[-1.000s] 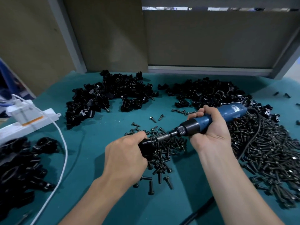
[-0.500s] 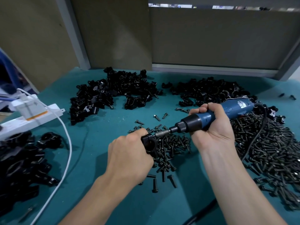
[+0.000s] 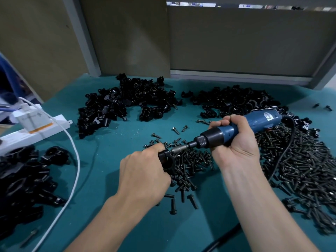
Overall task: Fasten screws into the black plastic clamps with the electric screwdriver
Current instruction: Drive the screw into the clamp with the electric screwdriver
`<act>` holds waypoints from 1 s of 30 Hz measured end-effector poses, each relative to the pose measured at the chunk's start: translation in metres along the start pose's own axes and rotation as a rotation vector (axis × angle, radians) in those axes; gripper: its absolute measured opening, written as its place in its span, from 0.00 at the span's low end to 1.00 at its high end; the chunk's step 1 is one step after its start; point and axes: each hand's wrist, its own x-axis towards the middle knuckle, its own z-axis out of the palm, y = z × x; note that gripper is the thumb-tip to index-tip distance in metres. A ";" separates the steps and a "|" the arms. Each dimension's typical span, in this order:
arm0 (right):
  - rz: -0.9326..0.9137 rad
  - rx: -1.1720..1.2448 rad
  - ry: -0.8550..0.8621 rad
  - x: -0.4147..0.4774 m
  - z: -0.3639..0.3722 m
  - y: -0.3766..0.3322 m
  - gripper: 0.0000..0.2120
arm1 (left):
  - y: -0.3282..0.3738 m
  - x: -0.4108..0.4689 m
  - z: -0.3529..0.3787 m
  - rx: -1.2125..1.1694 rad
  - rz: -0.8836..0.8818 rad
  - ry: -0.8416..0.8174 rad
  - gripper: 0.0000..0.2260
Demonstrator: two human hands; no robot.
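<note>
Two hands are at work, and each grip is closed on something. The left hand (image 3: 143,175) wraps its fingers round one black clamp (image 3: 166,160), with only the clamp's upper lug and part of its ring showing past the knuckles. The right hand (image 3: 236,146) is fisted round the blue electric screwdriver (image 3: 254,122) just behind its black collar. The bit (image 3: 179,149) lies nearly level with its tip at the clamp's lug; the screw itself is hidden.

To my eye the clamp is light, stiff plastic and likely to twist under the driver's torque. A full fist round the ring, clear of the lug, seems right. Loose screws (image 3: 189,168) lie on the table (image 3: 109,206) directly beneath. A larger screw heap (image 3: 300,160) sits to the right, and more clamps (image 3: 127,102) are piled along the far side.
</note>
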 end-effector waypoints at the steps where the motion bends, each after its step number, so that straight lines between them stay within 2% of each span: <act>1: -0.001 0.001 -0.001 0.000 0.000 0.000 0.10 | 0.000 0.000 0.000 -0.004 0.000 -0.001 0.18; 5: 0.002 0.006 -0.002 0.000 -0.001 0.000 0.12 | 0.000 -0.001 -0.001 0.001 0.003 -0.004 0.17; 20: -0.029 -0.060 0.000 -0.002 -0.002 0.002 0.10 | -0.002 -0.003 0.003 0.050 0.023 -0.022 0.17; 30: -0.025 -0.052 0.022 -0.003 -0.003 0.005 0.10 | 0.000 -0.004 0.003 0.004 0.009 -0.037 0.18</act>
